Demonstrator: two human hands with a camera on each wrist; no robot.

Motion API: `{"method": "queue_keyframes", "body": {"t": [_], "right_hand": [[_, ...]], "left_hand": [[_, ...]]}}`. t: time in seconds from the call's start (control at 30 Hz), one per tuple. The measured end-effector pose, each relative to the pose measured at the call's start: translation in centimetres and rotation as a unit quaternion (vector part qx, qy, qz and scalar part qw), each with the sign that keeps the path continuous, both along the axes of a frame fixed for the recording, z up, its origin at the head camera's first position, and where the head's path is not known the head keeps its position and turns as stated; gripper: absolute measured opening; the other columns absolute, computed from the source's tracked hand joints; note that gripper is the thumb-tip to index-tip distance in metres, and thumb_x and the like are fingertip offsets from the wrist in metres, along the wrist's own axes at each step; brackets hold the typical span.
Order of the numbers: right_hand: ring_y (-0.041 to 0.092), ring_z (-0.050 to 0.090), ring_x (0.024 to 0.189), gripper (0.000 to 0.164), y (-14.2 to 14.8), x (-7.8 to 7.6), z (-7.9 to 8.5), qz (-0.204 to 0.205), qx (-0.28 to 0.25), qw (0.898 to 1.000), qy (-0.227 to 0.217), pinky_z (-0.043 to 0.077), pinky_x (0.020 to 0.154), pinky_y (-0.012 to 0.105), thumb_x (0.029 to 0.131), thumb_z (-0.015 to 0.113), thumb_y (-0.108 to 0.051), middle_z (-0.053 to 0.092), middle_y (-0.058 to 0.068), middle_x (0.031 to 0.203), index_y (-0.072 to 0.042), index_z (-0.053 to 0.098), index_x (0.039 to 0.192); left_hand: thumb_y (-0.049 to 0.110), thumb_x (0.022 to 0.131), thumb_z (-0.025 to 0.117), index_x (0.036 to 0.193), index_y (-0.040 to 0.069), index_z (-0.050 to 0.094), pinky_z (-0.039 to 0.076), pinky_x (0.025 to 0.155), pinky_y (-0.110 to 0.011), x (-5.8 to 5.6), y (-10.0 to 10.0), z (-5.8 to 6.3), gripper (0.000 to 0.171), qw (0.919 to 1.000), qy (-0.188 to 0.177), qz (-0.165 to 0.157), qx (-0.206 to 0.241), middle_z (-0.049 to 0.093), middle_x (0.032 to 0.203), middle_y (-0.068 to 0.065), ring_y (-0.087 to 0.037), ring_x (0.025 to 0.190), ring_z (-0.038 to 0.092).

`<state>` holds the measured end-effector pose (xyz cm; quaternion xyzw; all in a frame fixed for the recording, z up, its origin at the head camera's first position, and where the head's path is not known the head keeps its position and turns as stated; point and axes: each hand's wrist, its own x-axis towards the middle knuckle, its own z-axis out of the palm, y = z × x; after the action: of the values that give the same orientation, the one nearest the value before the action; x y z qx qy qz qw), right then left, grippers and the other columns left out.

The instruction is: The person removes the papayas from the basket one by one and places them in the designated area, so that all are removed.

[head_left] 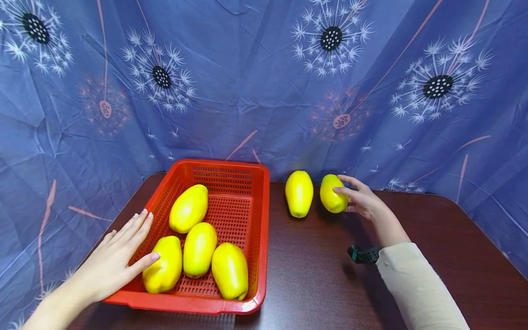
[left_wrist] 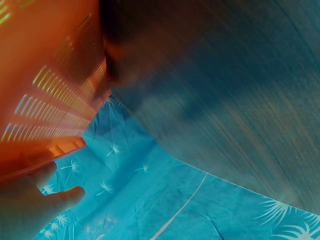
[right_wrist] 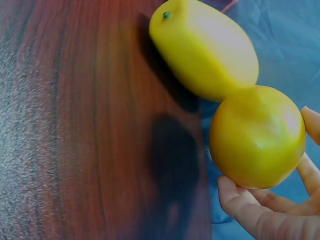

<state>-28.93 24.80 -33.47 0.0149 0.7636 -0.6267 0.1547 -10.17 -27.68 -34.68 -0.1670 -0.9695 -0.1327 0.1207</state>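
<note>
My right hand grips a yellow papaya between thumb and fingers at the back of the table. In the right wrist view this papaya shows its round end, and its shadow falls apart from it on the wood. Just left of it lies another papaya. My left hand rests with fingers extended over the left rim of a red slotted plastic basket; its thumb overlaps the nearest papaya inside. Fingers beside the basket wall show in the left wrist view.
Three more papayas lie in the basket: one at the back left, one in the middle and one at the front right. The dark wooden table ends at a blue dandelion-print cloth. A black band hangs at my right wrist.
</note>
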Motion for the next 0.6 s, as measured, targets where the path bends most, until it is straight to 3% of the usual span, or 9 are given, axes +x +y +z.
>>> {"method": "queue_keyframes", "body": {"t": [0.27, 0.47, 0.6], "right_hand": [[0.022, 0.054, 0.094, 0.077, 0.1, -0.3, -1.4, -0.002, 0.028, 1.0, -0.01, 0.049, 0.083, 0.042, 0.09, 0.062, -0.03, 0.018, 0.023, 0.147, -0.017, 0.016, 0.15], [0.022, 0.054, 0.093, 0.076, 0.1, -0.4, -2.3, -0.007, 0.022, 1.0, -0.003, 0.048, 0.085, 0.044, 0.091, 0.061, -0.028, 0.018, 0.024, 0.147, -0.014, 0.016, 0.15], [0.029, 0.05, 0.102, 0.075, -0.1, -0.6, -2.8, -0.014, 0.021, 1.0, -0.002, 0.047, 0.087, 0.046, 0.091, 0.061, -0.028, 0.015, 0.023, 0.149, -0.013, 0.017, 0.15]], "left_hand": [[0.043, 0.087, 0.061, 0.148, 0.006, 0.023, 0.017, 0.098, -0.067, 0.0, -0.1, -0.1, 0.081, 1.0, 0.008, -0.002, -0.001, 0.019, 0.153, -0.014, -0.025, 0.142, 0.009], [0.043, 0.087, 0.061, 0.148, 0.005, 0.024, 0.015, 0.1, -0.066, 0.0, -0.1, 0.0, 0.081, 1.0, 0.007, 0.001, -0.001, 0.019, 0.153, -0.015, -0.025, 0.142, 0.009], [0.043, 0.087, 0.061, 0.148, 0.005, 0.024, 0.016, 0.1, -0.067, 0.0, 0.0, -0.1, 0.081, 1.0, 0.005, 0.001, 0.0, 0.02, 0.153, -0.015, -0.026, 0.142, 0.01]]}}
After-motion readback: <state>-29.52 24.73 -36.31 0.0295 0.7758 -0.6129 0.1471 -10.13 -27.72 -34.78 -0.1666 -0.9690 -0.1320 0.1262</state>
